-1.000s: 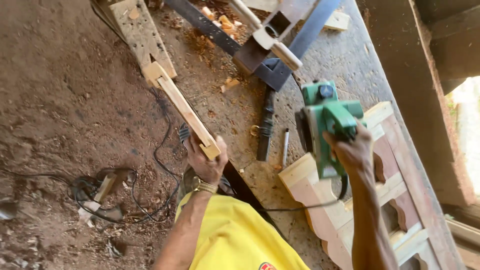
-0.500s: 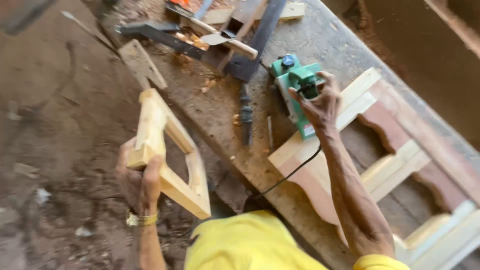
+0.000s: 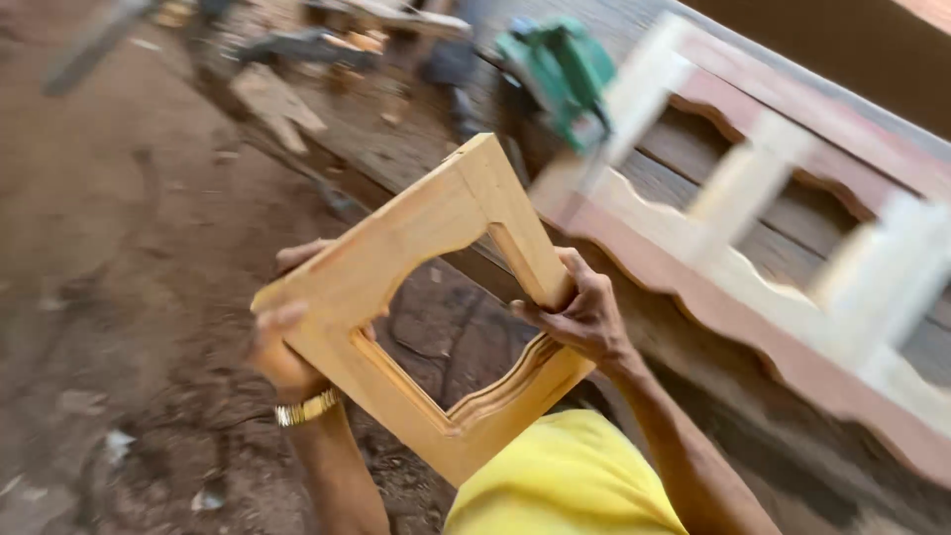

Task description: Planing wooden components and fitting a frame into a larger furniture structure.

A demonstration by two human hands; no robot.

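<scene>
I hold a square wooden frame (image 3: 436,297) with a curved, moulded inner opening up in front of me, tilted like a diamond. My left hand (image 3: 282,342), with a gold watch on the wrist, grips its left side. My right hand (image 3: 584,315) grips its right side, fingers wrapped over the edge. A green electric planer (image 3: 560,69) rests on the wooden workbench (image 3: 416,149) beyond the frame, with no hand on it.
A larger carved wooden frame (image 3: 783,238) with scalloped edges lies on the bench at right. Dark tools and wood scraps (image 3: 317,50) sit at the bench's far end. Dirt floor (image 3: 119,277) with debris spreads to the left. The view is motion-blurred.
My right hand let go of the green planer and took hold of the small frame. My left hand lifted the frame from beside the bench to in front of me.
</scene>
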